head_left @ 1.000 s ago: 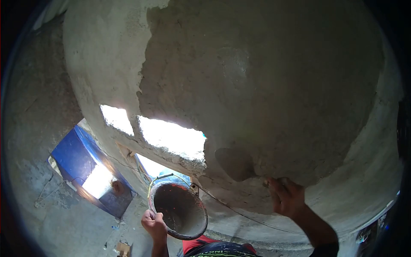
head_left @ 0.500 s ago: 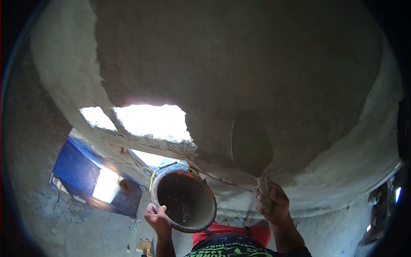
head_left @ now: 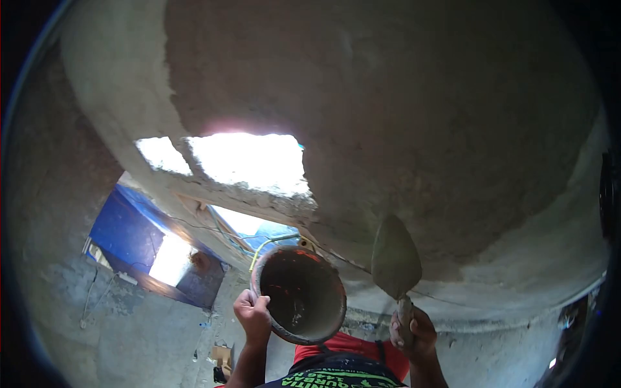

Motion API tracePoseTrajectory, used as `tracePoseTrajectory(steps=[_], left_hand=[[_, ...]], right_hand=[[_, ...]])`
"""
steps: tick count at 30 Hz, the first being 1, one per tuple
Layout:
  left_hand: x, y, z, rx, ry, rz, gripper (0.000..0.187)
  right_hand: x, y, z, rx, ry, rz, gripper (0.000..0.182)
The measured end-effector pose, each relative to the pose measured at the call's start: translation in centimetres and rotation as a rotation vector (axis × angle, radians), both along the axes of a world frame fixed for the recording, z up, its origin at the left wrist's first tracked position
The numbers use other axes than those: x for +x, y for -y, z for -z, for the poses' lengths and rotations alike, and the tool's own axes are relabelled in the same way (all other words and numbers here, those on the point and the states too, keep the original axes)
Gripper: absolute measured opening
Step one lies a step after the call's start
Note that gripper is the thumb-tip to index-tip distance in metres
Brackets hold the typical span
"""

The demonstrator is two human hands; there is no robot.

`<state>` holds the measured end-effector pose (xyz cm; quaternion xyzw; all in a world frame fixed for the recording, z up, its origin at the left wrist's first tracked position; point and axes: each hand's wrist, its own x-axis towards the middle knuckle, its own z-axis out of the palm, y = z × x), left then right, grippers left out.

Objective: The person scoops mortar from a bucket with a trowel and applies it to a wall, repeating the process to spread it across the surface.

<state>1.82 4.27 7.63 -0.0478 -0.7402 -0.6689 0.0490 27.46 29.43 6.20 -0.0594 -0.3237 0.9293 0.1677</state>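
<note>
My left hand (head_left: 253,317) grips the rim of a round bucket (head_left: 333,304), its thumb hooked over the near left edge. The bucket tilts so that I look into it; grey residue and orange-red streaks mark its inner wall. To the right, my right hand (head_left: 414,330) is wrapped round the handle of a trowel (head_left: 396,258). Its leaf-shaped, grey-coated blade points up and overlaps the darker wet plaster on the wall (head_left: 388,116).
Two bright openings (head_left: 249,161) with ragged edges break the wall at left. Below them are a wooden-framed opening (head_left: 194,205) and a blue panel (head_left: 126,216). A thin cable (head_left: 453,301) runs along the wall, and a cardboard box (head_left: 222,354) lies low at left.
The trowel has come down and slightly right, toward me. The bucket has shifted a little right in view, still in my left hand. The whole scene has moved slightly as my head turned.
</note>
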Motion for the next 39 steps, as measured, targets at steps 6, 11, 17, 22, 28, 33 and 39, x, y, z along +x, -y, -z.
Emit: tracePoseTrajectory(steps=[6, 11, 17, 22, 28, 33, 39], left_hand=[[-0.2, 1.0, 0.2, -0.083, -0.068, -0.04, 0.032], [-1.1, 2.6, -3.1, -0.268, -0.23, -0.141, 0.021], [-1.3, 7.5, -4.6, 0.077, -0.099, -0.327, 0.026], [-0.6, 8.4, -3.4, 0.085, -0.189, -0.456, 0.029], [0.3, 10.0, -2.3, 0.014, -0.161, -0.509, 0.032], [1.0, 10.1, -1.7, 0.038, -0.163, -0.55, 0.032], [1.3, 9.2, -2.7, 0.039, -0.123, -0.621, 0.037]], right_hand=[[0.7, 0.4, 0.2, 0.226, 0.288, -0.11, 0.068], [1.4, -1.1, 3.9, 0.049, 0.367, -0.141, 0.062], [4.9, 0.7, 1.0, 0.424, 0.458, -0.002, 0.067], [9.1, 0.1, 3.4, 0.465, 0.665, 0.0, 0.064], [12.3, -1.7, 3.2, 0.524, 0.732, -0.022, 0.061], [14.4, -3.2, 3.0, 0.536, 0.725, 0.001, 0.064], [16.0, -3.9, 4.0, 0.513, 0.758, 0.017, 0.067]])
